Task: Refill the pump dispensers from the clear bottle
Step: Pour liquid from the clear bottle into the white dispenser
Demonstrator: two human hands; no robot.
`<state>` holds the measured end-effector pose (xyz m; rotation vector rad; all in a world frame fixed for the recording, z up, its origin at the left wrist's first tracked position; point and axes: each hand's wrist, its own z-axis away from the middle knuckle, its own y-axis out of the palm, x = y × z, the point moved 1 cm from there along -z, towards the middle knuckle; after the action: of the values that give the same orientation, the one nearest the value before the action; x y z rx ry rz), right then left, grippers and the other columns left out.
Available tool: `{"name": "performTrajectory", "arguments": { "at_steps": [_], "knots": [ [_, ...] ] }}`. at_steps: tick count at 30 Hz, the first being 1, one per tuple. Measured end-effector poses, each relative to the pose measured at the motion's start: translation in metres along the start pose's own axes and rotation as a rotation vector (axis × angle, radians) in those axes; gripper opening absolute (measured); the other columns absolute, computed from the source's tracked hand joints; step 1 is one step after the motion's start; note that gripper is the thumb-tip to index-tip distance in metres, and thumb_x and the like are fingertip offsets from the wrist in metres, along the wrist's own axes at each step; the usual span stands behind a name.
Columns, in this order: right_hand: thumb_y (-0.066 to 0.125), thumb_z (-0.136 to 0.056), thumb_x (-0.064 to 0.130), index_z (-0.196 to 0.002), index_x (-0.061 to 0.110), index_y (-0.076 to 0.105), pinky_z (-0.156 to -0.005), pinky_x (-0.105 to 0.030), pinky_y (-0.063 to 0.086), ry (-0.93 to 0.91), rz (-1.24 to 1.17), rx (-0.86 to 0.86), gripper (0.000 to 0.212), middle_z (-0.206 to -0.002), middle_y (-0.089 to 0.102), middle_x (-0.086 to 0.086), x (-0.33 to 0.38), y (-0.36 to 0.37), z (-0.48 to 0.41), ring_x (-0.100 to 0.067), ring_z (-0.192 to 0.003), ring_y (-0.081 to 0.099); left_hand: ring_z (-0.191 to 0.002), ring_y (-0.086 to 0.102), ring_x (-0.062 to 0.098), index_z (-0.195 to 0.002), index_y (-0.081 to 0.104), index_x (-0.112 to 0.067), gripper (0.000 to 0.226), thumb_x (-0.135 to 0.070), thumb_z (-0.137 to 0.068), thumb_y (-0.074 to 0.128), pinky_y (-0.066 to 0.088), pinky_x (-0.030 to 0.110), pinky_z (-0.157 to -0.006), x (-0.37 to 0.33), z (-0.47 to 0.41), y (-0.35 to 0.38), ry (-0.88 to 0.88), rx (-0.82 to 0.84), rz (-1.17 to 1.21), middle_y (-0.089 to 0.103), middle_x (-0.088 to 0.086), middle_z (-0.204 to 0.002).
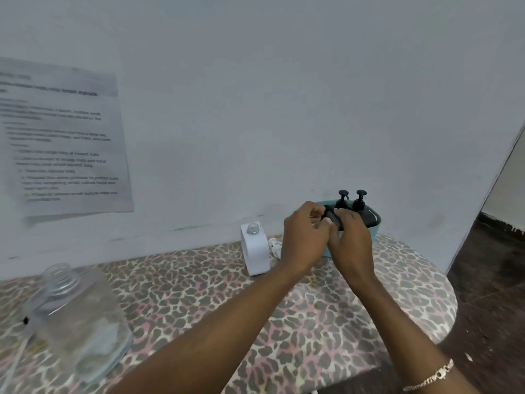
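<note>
The left hand (pixel 306 236) and right hand (pixel 351 238) meet over the teal tub (pixel 375 229), far right on the worktop (pixel 312 308). Their fingers (pixel 314 209) are curled round a black dispenser (pixel 331 216), apparently twisting it open. The clear bottle (pixel 79 317) stands uncapped near left, and the white dispenser (pixel 255 248) is open between them. Next comes fetching the bottle and pouring steadily.

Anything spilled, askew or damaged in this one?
No spill or damage shows. The white dispenser stands open-necked and the clear bottle uncapped, which fits refilling. The left hand and right hand hold a black item at the teal tub.
</note>
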<state>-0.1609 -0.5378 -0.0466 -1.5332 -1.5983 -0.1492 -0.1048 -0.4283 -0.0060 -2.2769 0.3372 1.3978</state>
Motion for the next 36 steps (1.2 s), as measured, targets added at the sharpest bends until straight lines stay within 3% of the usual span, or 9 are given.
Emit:
{"name": "performTrajectory", "arguments": {
  "at_steps": [2, 6, 11, 21, 25, 27, 33, 36],
  "knots": [
    [0.059, -0.102, 0.011, -0.136, 0.003, 0.062, -0.102, -0.026, 0.042, 0.013, -0.070, 0.007, 0.035, -0.138, 0.062, -0.009, 0.018, 0.003, 0.017, -0.022, -0.126, 0.058, -0.102, 0.068, 0.005, -0.113, 0.070, -0.013, 0.018, -0.008, -0.096, 0.066, 0.054, 0.013, -0.085, -0.002, 0.019, -0.024, 0.009, -0.053, 0.039, 0.071, -0.004, -0.111],
    [0.063, -0.101, 0.016, -0.134, 0.003, 0.063, -0.106, -0.040, 0.050, 0.011, -0.120, 0.059, 0.036, -0.135, 0.064, -0.010, 0.046, 0.019, 0.045, -0.024, -0.123, 0.061, -0.100, 0.070, 0.003, -0.112, 0.071, -0.013, 0.017, -0.007, -0.096, 0.068, 0.053, 0.008, -0.080, 0.001, 0.051, -0.075, 0.021, -0.153, 0.030, 0.073, -0.005, -0.109],
    [0.068, -0.099, 0.028, -0.136, 0.008, 0.063, -0.104, -0.041, 0.051, 0.020, -0.146, 0.148, 0.043, -0.134, 0.064, -0.007, 0.069, 0.046, 0.072, -0.022, -0.120, 0.062, -0.099, 0.069, -0.003, -0.110, 0.071, -0.017, 0.016, -0.008, -0.097, 0.069, 0.052, 0.008, -0.078, 0.013, 0.090, -0.128, 0.005, -0.227, -0.025, 0.073, -0.010, -0.107],
    [0.076, -0.091, 0.037, -0.150, 0.010, 0.041, -0.098, -0.032, 0.040, 0.128, -0.093, 0.247, 0.074, -0.146, 0.048, -0.010, 0.102, 0.090, 0.096, -0.027, -0.130, 0.050, -0.106, 0.067, -0.005, -0.118, 0.069, -0.023, 0.021, -0.015, -0.099, 0.070, 0.053, 0.010, -0.088, 0.021, 0.150, -0.208, -0.011, -0.345, -0.168, 0.072, -0.012, -0.114],
    [0.079, -0.088, 0.041, -0.152, 0.013, 0.035, -0.100, -0.044, 0.052, 0.215, -0.117, 0.248, 0.083, -0.147, 0.051, -0.012, 0.104, 0.106, 0.097, -0.031, -0.128, 0.056, -0.109, 0.067, -0.003, -0.123, 0.069, -0.019, 0.025, -0.012, -0.099, 0.070, 0.055, 0.013, -0.091, 0.015, 0.171, -0.233, 0.025, -0.377, -0.213, 0.071, -0.011, -0.116],
    [0.080, -0.088, 0.040, -0.152, 0.013, 0.035, -0.099, -0.048, 0.055, 0.244, -0.131, 0.230, 0.083, -0.146, 0.054, -0.012, 0.105, 0.111, 0.097, -0.032, -0.126, 0.058, -0.109, 0.067, -0.001, -0.123, 0.070, -0.017, 0.026, -0.010, -0.099, 0.070, 0.055, 0.013, -0.090, 0.011, 0.181, -0.246, 0.053, -0.411, -0.227, 0.072, -0.009, -0.114],
    [0.077, -0.092, 0.024, -0.143, 0.006, 0.047, -0.092, -0.040, 0.051, 0.304, -0.158, 0.161, 0.061, -0.138, 0.060, -0.018, 0.110, 0.114, 0.096, -0.037, -0.120, 0.061, -0.102, 0.069, 0.003, -0.115, 0.071, -0.013, 0.016, -0.011, -0.099, 0.069, 0.057, 0.015, -0.081, 0.000, 0.205, -0.278, 0.188, -0.554, -0.294, 0.072, -0.007, -0.107],
    [0.076, -0.092, 0.027, -0.136, 0.004, 0.051, -0.088, -0.042, 0.051, 0.291, -0.142, 0.183, 0.055, -0.132, 0.064, -0.020, 0.112, 0.115, 0.099, -0.038, -0.115, 0.062, -0.098, 0.068, 0.004, -0.113, 0.070, -0.010, 0.015, -0.007, -0.098, 0.069, 0.057, 0.018, -0.080, 0.000, 0.212, -0.294, 0.263, -0.648, -0.371, 0.070, -0.004, -0.105]
  ]
}}
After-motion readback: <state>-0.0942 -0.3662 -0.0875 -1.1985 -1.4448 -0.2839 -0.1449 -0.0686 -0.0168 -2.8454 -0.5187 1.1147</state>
